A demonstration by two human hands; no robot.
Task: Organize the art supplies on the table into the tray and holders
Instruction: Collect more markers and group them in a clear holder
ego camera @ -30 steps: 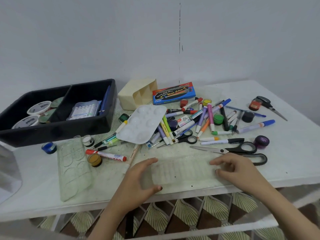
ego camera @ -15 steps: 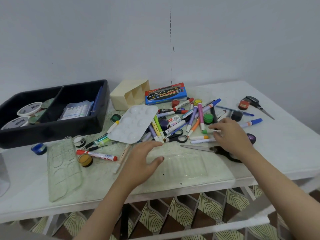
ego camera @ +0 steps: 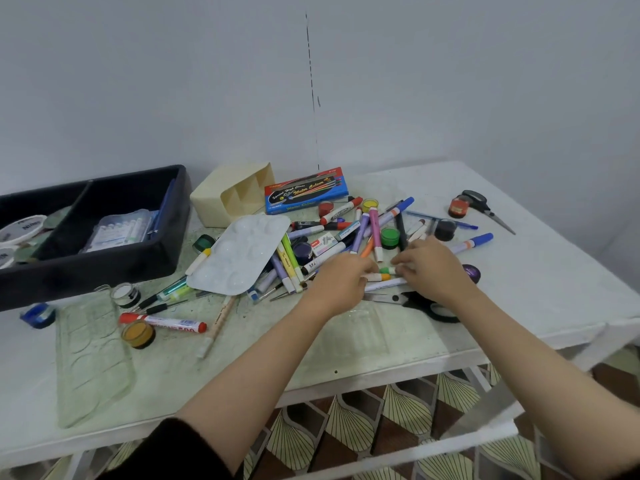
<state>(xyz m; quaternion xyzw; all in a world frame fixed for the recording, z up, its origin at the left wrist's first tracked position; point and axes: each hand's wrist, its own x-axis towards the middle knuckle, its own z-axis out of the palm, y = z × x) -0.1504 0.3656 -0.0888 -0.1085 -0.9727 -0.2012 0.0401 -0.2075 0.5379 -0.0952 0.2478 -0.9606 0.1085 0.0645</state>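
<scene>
Where the two hands meet at the near edge of the marker heap point(ego camera: 367, 230), the entry runs as follows.

- **Left hand point(ego camera: 341, 278):** palm down, fingers bent onto the short markers. Whether it has closed a grip, I cannot tell from where I stand.
- **Right hand point(ego camera: 431, 268):** also palm down, fingertips against the same few pens. Its grip cannot be told either.
- **Short markers point(ego camera: 382, 277):** one green-capped, one orange-capped, one white barrel. They lie side by side between the hands on the table point(ego camera: 536, 289), not in any holder.
- **Black scissors point(ego camera: 426, 304):** just beside the right wrist, blades running left under the pens.
- **Cream holder point(ego camera: 221, 199):** behind the heap, lying on its side.
- **Black tray point(ego camera: 104, 268):** far left, with tubs and a clear case inside.

Handling note, my own judgement: line the barrels up parallel with the caps one way, and lift only as many as one hand can close round. The green pot point(ego camera: 390, 235) close by looks likely to roll if swept. Keep fingers off the scissor blades. Stand the holder upright first, or the pens will probably slide back out.
</scene>
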